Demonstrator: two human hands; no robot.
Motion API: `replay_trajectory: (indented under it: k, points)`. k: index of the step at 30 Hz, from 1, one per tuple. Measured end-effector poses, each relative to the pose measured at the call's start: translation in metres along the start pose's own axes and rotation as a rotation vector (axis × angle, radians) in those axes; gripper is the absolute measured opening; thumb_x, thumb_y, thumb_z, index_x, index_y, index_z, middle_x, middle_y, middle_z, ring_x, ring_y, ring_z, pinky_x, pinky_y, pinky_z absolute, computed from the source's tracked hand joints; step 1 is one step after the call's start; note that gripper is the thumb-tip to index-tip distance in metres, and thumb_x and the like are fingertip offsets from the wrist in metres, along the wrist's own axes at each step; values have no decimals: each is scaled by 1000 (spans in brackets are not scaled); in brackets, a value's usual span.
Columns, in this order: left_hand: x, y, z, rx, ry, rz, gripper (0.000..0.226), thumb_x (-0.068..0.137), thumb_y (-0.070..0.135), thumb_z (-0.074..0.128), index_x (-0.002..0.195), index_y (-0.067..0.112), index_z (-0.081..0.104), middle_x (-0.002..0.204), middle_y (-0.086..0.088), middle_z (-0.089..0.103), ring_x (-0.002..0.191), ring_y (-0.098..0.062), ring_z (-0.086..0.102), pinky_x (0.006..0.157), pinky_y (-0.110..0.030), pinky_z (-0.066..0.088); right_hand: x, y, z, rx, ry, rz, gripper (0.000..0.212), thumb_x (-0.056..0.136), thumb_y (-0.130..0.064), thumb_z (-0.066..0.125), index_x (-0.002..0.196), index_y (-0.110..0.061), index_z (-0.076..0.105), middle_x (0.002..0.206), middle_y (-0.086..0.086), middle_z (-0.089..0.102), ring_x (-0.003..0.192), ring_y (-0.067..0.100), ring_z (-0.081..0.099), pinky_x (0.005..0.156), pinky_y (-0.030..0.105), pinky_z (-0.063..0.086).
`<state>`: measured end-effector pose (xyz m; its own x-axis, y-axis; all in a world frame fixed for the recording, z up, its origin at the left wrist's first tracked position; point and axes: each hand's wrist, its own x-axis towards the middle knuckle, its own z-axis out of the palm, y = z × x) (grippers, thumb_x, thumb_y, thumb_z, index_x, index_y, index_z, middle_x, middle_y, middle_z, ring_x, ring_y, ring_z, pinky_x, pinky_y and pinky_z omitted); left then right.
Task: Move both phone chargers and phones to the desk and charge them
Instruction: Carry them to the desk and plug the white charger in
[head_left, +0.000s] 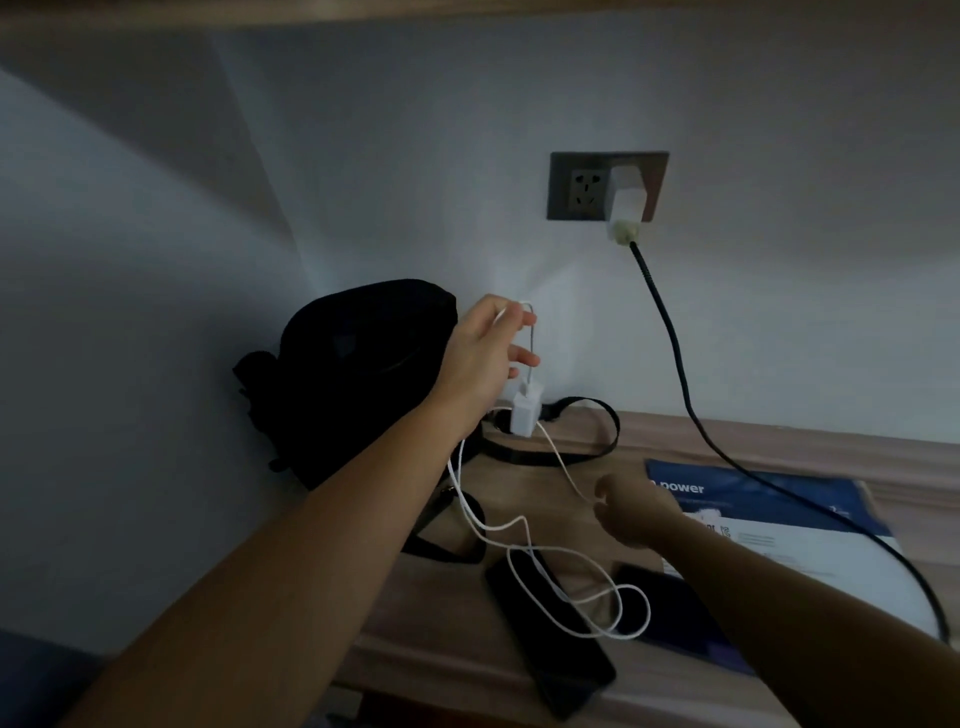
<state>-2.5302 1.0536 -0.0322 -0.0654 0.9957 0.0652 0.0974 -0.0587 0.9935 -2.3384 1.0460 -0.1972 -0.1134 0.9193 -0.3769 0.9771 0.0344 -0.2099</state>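
A dim view looks down on a pale wooden desk (727, 436) set against a white wall. At centre frame the left hand (485, 353) is raised. A thin white cable (562, 461) is pinched between its thumb and forefinger, and the other fingers are loosely spread. A small white charger brick (524, 413) is hung from that cable just below the hand, apparently clear of the desk. Lower right of it, the right hand (631, 512) is seen from the back, fingers curled, with the same cable nipped at the fingertips.

The slack is looped over a black slab phone (550, 644) at bottom centre, near the desk's front edge. A second dark phone (675, 608) is laid just to its right, partly on a blue and white printed booklet (769, 501). Right of centre near the top, a dark wall socket plate (576, 187) is seen. Its right outlet is filled by a white cube charger (626, 195), from which a black braided cable (675, 364) is trailed to the lower right. Its far end is out of view. A black fabric bag (358, 374) is slumped at left.

Two risks are judged likely. If the cable is lifted sharply, its loops could be snagged on the near phone and the phone dragged off the edge. The brick, carried only by its cable, could be swung into the wall or pulled loose.
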Motion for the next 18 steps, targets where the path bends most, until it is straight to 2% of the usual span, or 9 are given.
replay_trajectory:
  k: [2,3,6,8,10,12,15,18]
  points:
    - [0,-4,6,6,-28,-8,27,101,21,43,77,21,54,107,6,65,65,-14,64,61,-25,41,3,-11,-11,253,48,-31,24,96,-23,45,92,-11,66,88,6,67,86,28,65,67,31,48]
    - [0,-5,9,7,-43,-10,29,101,20,43,74,22,52,111,4,66,66,-16,64,62,-26,40,3,-20,-19,493,48,-22,30,97,-25,45,88,-7,66,84,9,68,83,29,65,68,33,47]
    - [1,-6,12,-41,-97,-4,35,101,18,44,68,24,51,117,-1,67,69,-20,65,59,-24,41,3,-47,-48,1343,-155,135,54,101,-44,32,100,-2,66,98,18,72,86,26,67,81,37,48]
    - [2,-2,9,-86,-158,-12,43,100,17,46,60,29,56,111,-1,70,68,-20,66,59,-24,43,2,-57,-63,1652,-308,163,70,98,-60,24,107,-1,61,108,19,71,98,29,67,85,41,49]
    - [3,-1,4,-111,-242,-38,46,98,13,48,55,28,58,102,-3,72,67,-21,66,59,-26,45,3,-63,-74,1846,-413,143,81,92,-70,25,107,1,60,109,19,71,104,29,66,85,41,50]
    - [2,-3,-3,-151,-320,-59,36,93,8,51,59,17,57,95,-8,72,66,-22,64,61,-29,45,5,-69,-82,2006,-443,149,83,89,-73,30,108,1,59,102,17,73,99,27,68,83,40,52]
    - [-3,-5,-16,-144,-400,-80,22,79,7,54,57,11,60,81,-12,72,66,-20,64,62,-28,48,7,-79,-92,2057,-435,211,65,92,-65,36,99,-4,59,76,12,74,83,24,68,76,37,53]
    - [-10,-5,-28,-74,-451,-100,17,68,7,55,52,9,61,70,-8,72,68,-16,63,66,-27,46,6,-88,-95,1987,-425,281,44,98,-47,43,86,-6,55,55,10,67,65,19,62,59,26,54]
